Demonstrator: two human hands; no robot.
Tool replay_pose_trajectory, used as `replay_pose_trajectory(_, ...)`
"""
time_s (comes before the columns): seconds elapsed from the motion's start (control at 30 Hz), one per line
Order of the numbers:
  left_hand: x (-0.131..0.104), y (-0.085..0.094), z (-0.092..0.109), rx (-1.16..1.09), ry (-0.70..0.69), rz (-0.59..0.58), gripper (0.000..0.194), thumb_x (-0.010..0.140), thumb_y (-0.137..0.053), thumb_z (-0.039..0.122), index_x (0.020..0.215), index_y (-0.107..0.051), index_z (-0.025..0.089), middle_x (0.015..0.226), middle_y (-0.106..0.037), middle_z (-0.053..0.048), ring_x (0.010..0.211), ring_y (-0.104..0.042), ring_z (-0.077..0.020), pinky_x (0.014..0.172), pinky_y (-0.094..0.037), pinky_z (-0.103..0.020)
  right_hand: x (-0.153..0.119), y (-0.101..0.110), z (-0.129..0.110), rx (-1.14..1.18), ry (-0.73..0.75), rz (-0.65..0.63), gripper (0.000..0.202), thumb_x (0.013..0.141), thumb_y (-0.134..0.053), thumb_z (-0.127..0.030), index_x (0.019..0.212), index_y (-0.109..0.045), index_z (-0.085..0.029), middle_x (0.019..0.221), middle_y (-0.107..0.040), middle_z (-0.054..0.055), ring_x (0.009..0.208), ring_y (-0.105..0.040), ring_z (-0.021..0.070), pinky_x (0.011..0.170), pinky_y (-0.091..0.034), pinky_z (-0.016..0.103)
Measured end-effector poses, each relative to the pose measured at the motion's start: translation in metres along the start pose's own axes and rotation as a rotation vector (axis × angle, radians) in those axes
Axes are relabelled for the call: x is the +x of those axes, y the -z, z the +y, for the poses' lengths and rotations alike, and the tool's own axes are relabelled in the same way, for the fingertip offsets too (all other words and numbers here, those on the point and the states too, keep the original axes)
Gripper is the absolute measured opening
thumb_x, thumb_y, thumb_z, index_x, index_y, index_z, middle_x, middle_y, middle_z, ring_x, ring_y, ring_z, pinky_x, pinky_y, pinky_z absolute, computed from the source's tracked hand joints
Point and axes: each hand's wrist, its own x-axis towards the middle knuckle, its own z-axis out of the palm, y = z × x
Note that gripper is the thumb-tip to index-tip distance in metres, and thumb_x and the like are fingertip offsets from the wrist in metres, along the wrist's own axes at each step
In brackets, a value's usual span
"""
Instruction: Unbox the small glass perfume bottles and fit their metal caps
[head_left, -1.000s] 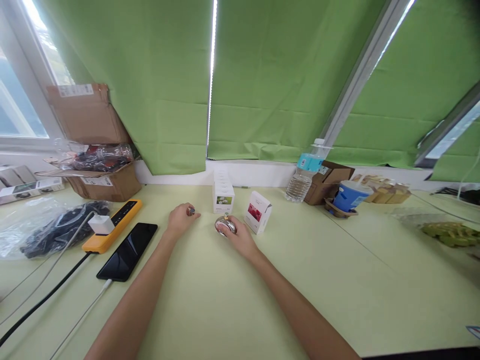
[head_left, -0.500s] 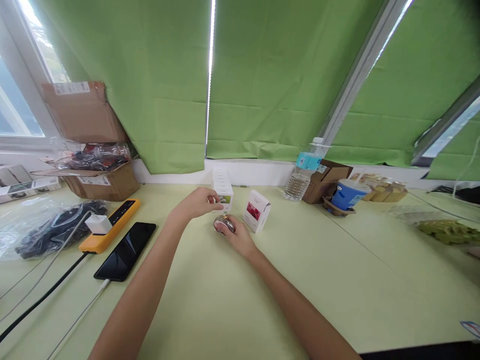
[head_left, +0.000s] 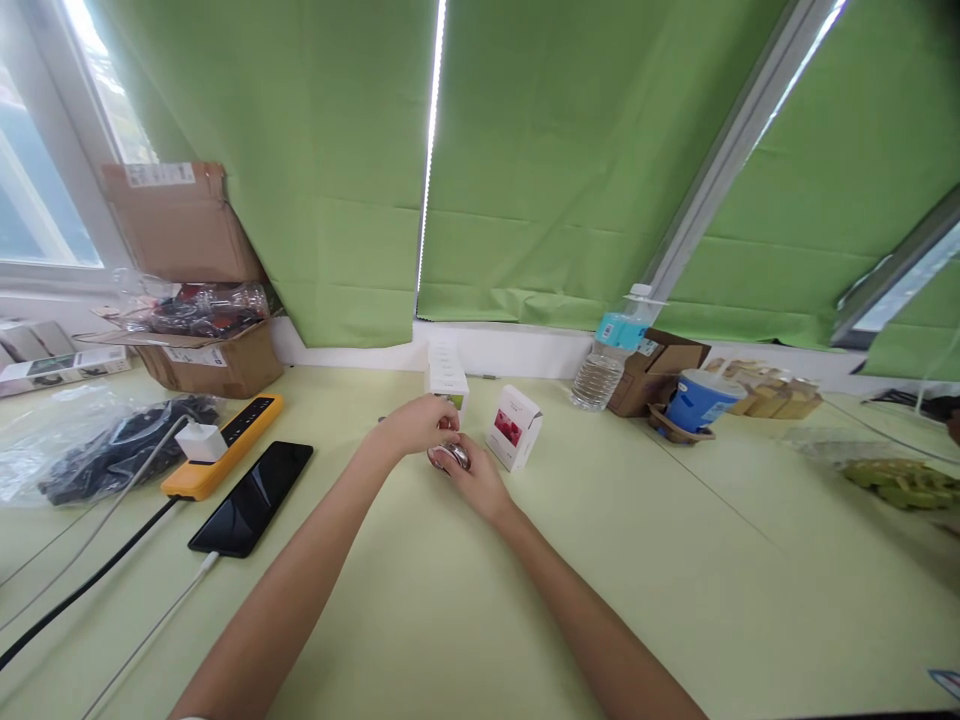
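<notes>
My right hand (head_left: 478, 480) is closed round a small, shiny, rounded silver object (head_left: 455, 456) just above the table; its kind I cannot make out. Over the top of this object, the fingers of my left hand (head_left: 420, 424) are bent and pinched together, close to or touching it. Whether they hold anything small is hidden. Directly behind my left hand stands a row of white boxes (head_left: 445, 372) with a green picture on the front one. To the right of my hands a white box with a red picture (head_left: 513, 428) stands upright.
On the left lie a black phone (head_left: 251, 498) on a cable, an orange power strip (head_left: 225, 447) with a white plug, and an open cardboard box (head_left: 217, 362). A water bottle (head_left: 604, 358) and a blue cup (head_left: 697, 402) stand at the back right of the table (head_left: 600, 560).
My left hand has moved right and down, from in front of the white boxes to the top of the shiny object. My right hand stays on that object. The view has shifted slightly.
</notes>
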Motion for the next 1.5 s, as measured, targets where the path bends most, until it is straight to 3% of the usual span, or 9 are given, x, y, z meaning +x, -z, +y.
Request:
replay_pose_trajectory(0.5,0.001,-0.003,-0.006,-0.012,0.027,0.019,0.018,0.074,-0.059,0.027,0.061,-0.065,0.016,0.058,-0.060,-0.001,0.053,-0.045,-0.0119,0.048,-0.028,-0.025,-0.001,0.000,-0.001,-0.015,-0.026,-0.011,0.035,0.086,-0.054,-0.052,0.105,-0.061,-0.023,0.090,-0.071,0.003,0.081,-0.064,0.0222,0.071,-0.047,0.031)
replay_pose_trajectory(1.17,0.000,-0.001,0.003,0.160,0.135,0.114,0.023,0.071,-0.065,0.038,0.060,-0.063,0.018,0.064,-0.063,-0.003,0.057,-0.051,-0.0143,0.050,-0.030,-0.026,-0.001,-0.001,-0.005,0.043,-0.018,-0.032,0.034,0.086,-0.055,-0.050,0.107,-0.060,-0.024,0.087,-0.071,0.000,0.080,-0.065,0.0213,0.072,-0.048,0.031)
replay_pose_trajectory(1.3,-0.003,0.002,-0.004,0.051,0.077,0.063,0.032,0.064,-0.073,0.047,0.080,-0.071,0.021,0.074,-0.065,-0.002,0.062,-0.054,-0.0152,0.051,-0.033,-0.025,-0.002,-0.001,-0.005,0.053,-0.026,-0.037,0.032,0.087,-0.053,-0.052,0.099,-0.061,-0.023,0.087,-0.071,0.002,0.081,-0.065,0.0218,0.071,-0.048,0.031)
replay_pose_trajectory(1.37,-0.003,0.003,-0.007,-0.016,0.039,0.008,0.030,0.066,-0.072,0.043,0.086,-0.072,0.021,0.076,-0.066,-0.002,0.062,-0.054,-0.0147,0.052,-0.034,-0.024,-0.002,-0.001,-0.005,0.030,-0.023,-0.032,0.033,0.086,-0.054,-0.052,0.099,-0.061,-0.023,0.087,-0.071,0.002,0.080,-0.065,0.0219,0.070,-0.047,0.031)
replay_pose_trajectory(1.5,-0.002,0.001,-0.008,-0.095,0.005,-0.036,0.017,0.074,-0.062,0.031,0.079,-0.073,0.019,0.073,-0.067,-0.003,0.064,-0.055,-0.0151,0.054,-0.036,-0.024,-0.001,0.000,-0.004,0.001,-0.020,-0.013,0.034,0.085,-0.055,-0.052,0.101,-0.061,-0.023,0.087,-0.071,0.002,0.078,-0.064,0.0219,0.068,-0.047,0.030)
